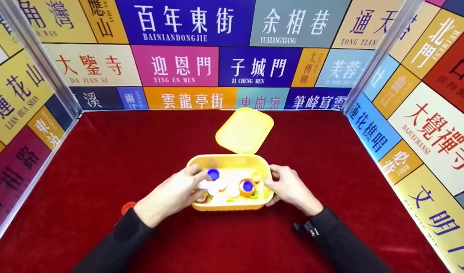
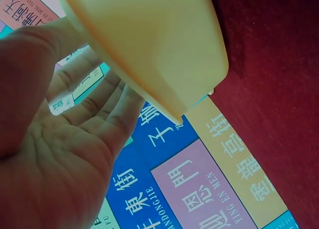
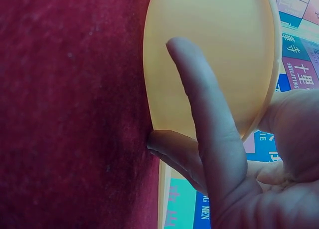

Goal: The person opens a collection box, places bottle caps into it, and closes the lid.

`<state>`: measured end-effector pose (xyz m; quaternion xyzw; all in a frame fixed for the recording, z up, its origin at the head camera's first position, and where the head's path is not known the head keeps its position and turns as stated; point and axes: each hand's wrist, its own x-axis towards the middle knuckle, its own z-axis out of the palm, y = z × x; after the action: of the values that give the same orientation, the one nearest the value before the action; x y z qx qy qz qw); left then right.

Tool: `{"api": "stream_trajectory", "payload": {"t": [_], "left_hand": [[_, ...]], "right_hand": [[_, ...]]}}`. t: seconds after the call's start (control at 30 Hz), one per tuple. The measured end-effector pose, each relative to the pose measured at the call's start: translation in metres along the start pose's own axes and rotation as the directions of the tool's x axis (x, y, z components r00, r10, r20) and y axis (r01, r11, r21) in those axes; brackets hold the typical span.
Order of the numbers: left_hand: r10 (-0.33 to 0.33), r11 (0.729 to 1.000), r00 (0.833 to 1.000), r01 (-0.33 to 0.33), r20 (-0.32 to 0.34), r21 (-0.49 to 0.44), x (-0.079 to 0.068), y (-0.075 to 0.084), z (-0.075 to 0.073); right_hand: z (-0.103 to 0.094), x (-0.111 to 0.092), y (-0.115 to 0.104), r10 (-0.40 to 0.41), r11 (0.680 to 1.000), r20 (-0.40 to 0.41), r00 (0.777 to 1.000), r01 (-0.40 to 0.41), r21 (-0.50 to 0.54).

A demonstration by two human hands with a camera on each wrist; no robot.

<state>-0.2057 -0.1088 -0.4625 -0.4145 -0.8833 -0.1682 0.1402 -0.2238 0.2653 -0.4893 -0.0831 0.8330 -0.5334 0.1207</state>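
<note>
A yellow plastic box (image 1: 228, 207) stands on the red cloth with several small round pieces inside. Among them are a blue piece (image 1: 213, 174), white ones, and an orange ring-like piece (image 1: 247, 187) with blue in its middle. My left hand (image 1: 175, 193) reaches over the box's left rim, its fingers down among the pieces. The wall of the box (image 2: 159, 49) hides those fingertips in the left wrist view, so whether they pinch a piece does not show. At the opposite end, my right hand (image 1: 290, 187) grips the box, thumb at the rim and fingers against the outer wall (image 3: 219, 64).
Behind the box lies a yellow lid (image 1: 245, 131), flat on the red cloth (image 1: 140, 144). A red round piece (image 1: 128, 207) sits left of the box, partly hidden by the left forearm. Printed panels (image 1: 175, 64) wall in the back and sides.
</note>
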Motion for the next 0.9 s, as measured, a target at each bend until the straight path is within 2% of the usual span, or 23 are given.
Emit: {"api": "stream_trajectory", "payload": {"t": [0.53, 0.73, 0.9], "left_hand": [[0.011, 1.000, 0.999, -0.010, -0.035, 0.026, 0.0009, -0.0009, -0.0031], [0.016, 0.996, 0.998, -0.011, -0.056, 0.089, 0.0006, -0.0004, -0.0061], [0.017, 0.991, 0.999, -0.011, -0.049, 0.131, -0.0002, -0.0010, -0.0082]], "right_hand": [[-0.0003, -0.0005, -0.0016, -0.004, 1.000, 0.002, 1.000, 0.004, 0.000], [0.0006, -0.0001, -0.0014, -0.005, 1.000, -0.004, 1.000, 0.005, -0.002], [0.0013, -0.0005, -0.0010, -0.006, 1.000, -0.003, 1.000, 0.006, -0.001]]}}
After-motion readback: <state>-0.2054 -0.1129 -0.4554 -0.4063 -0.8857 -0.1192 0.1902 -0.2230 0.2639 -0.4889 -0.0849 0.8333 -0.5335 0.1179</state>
